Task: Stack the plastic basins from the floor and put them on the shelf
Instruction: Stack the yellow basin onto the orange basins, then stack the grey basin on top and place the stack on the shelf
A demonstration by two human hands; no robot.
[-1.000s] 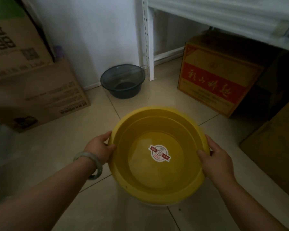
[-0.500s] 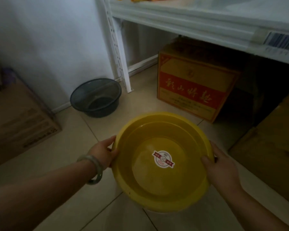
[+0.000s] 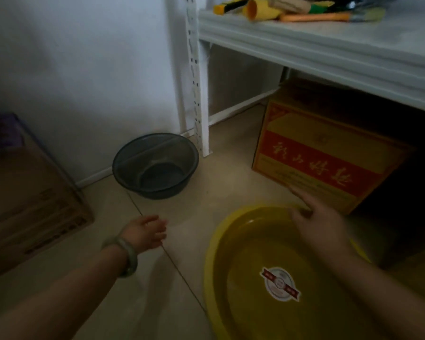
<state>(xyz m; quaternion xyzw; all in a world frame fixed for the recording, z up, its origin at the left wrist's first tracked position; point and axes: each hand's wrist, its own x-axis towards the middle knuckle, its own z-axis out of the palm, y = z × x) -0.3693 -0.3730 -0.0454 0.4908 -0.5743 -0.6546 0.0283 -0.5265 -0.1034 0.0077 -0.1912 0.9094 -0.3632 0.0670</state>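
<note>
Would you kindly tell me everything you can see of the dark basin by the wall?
The dark basin is a round, grey, slightly see-through bowl that looks like plastic, with a rolled rim and sloping sides down to a smaller flat bottom. It stands upright and looks empty on the tiled floor, close to the white wall and just left of the shelf's perforated white post. Whether it touches either is unclear. No hand touches it; the left hand is in front of it, apart.

Yellow basin [image 3: 243, 278], round sticker inside, upright low right; dark grey basin [image 3: 155, 165] apparently on floor beside white shelf [image 3: 304, 45]
</note>
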